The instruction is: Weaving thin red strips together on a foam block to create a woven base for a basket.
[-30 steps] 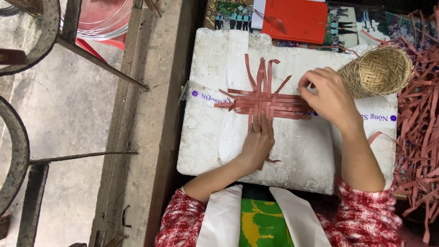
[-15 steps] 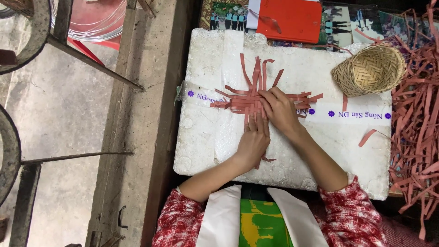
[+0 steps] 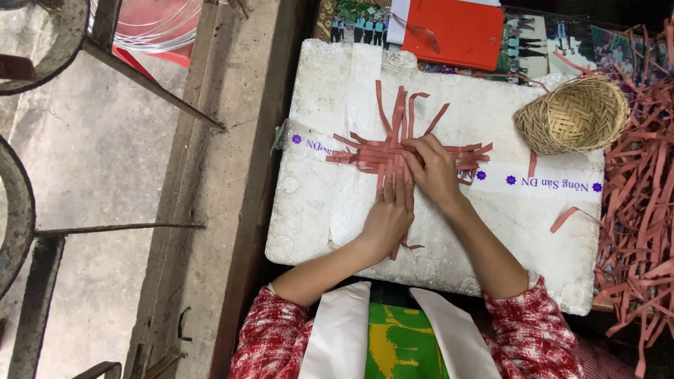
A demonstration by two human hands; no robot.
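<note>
Your left hand [image 3: 388,216] lies flat, fingers extended, pressing down on the lower part of the woven strip mat [image 3: 393,151]; it grips nothing; your right hand [image 3: 433,168] rests just beside it, fingers bent onto the centre of the weave, with fingertips on the strips; whether it pinches a strip cannot be told. The woven strip mat sits at the centre of the frame on the white foam slab [image 3: 491,231]; loose reddish strip ends fan out upward, left and right from the woven core, and one short end shows below your left hand. A band of printed white tape [image 3: 540,181] crosses the slab from left to right, passing under the mat. A small woven basket [image 3: 572,116] lies on its side at the upper right of the slab, well apart from both hands. A heap of loose reddish strips [image 3: 642,210] fills the right edge of the frame; an orange-red booklet [image 3: 453,31] lies at the top centre, beyond the slab. A concrete ledge [image 3: 225,210] runs down the left of the slab.
</note>
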